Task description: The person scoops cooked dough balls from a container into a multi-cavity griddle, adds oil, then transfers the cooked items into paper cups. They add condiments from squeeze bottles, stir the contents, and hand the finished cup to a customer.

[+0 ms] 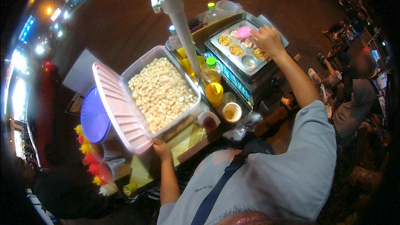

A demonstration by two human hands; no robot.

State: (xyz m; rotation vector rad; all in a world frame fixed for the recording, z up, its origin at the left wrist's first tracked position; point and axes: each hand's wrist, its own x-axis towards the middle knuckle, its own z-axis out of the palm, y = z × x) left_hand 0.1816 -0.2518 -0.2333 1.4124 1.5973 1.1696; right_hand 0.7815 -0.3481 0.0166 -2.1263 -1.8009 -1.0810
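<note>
My left hand (162, 150) grips the near corner of a ribbed pink plastic lid (115, 109), tilted up along the left side of a clear plastic tub (192, 107). Small pale cubes of food (161, 90) fill much of the tub. Over at the upper right, my right hand (268, 39) holds a pink plastic scoop (243, 32) above a metal pan with round moulds (226, 51). Yellowish shredded food (236, 50) sits in several moulds, and pale cubes (247, 43) in others. One near mould (249, 62) looks bare. Part of the scoop is hidden by my fingers.
A grey pole (184, 28) rises between tub and pan. Beside it stand a green-capped bottle (211, 70), a yellow container (214, 94) and a white-rimmed cup (232, 112). Left are a purple-lidded container (95, 114), squeeze bottles (90, 159) and clear jugs (115, 169). People (350, 106) sit at right.
</note>
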